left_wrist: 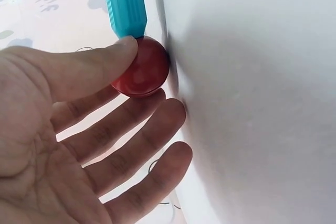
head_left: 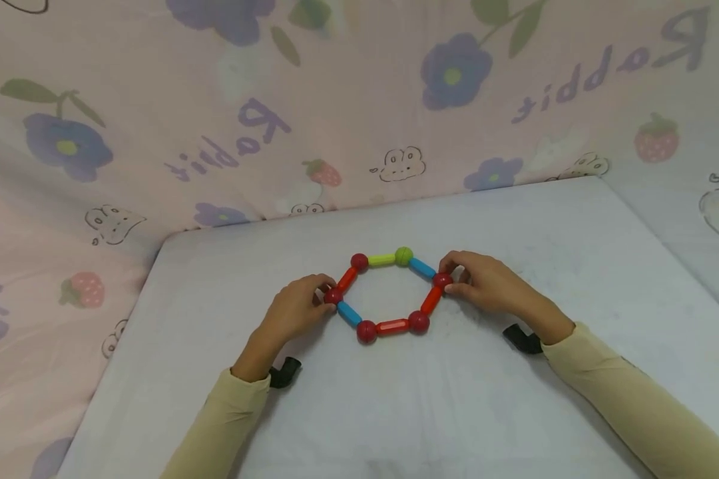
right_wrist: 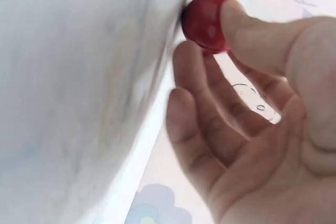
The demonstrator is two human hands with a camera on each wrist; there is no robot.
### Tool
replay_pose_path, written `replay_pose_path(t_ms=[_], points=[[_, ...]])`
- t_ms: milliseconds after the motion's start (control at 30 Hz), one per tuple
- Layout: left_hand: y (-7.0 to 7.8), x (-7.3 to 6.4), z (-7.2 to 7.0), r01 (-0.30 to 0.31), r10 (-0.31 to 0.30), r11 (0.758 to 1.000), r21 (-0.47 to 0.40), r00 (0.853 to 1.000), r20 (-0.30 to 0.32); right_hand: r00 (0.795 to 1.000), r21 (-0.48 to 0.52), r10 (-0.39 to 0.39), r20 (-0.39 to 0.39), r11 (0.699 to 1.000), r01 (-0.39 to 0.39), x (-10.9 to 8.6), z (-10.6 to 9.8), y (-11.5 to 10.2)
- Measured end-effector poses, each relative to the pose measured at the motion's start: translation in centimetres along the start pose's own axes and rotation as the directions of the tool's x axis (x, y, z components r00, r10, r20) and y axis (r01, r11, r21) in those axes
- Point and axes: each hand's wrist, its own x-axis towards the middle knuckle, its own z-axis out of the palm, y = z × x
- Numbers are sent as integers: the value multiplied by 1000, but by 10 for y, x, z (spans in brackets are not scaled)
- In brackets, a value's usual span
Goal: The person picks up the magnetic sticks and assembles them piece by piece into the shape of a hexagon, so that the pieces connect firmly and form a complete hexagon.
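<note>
A closed ring of coloured sticks joined by balls lies flat on the white table, looking like a magnetic building set. My left hand pinches the red ball at the ring's left corner between thumb and fingers; a blue stick runs from that ball. At the opposite corner, my right hand pinches another red ball, joined to a red stick and a blue stick. The far side has a yellow-green stick and a green ball. Another red stick spans two red balls on the near side.
The white tabletop spreads around the ring. Behind it hangs a pink cloth printed with flowers, rabbits and strawberries. A black curved piece sticks out at the left wrist, and a similar black piece at the right.
</note>
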Motion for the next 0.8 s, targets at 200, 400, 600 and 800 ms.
replay_pose_path(t_ms=[200,400,600,800], points=[[-3,12,-1,-14,14,1000,-13,999,34,999,-32,40,-15,999,-41,3,0,0],[-8,25,-3,7,-4,997,-74,999,42,997,-51,78,-6,996,-78,15,-4,1],[-12,36,-2,11,-7,995,-101,999,38,994,-86,110,13,990,-109,26,-10,-1],[-31,32,-8,-20,29,996,-91,995,99,987,-143,150,61,980,-140,24,-16,4]])
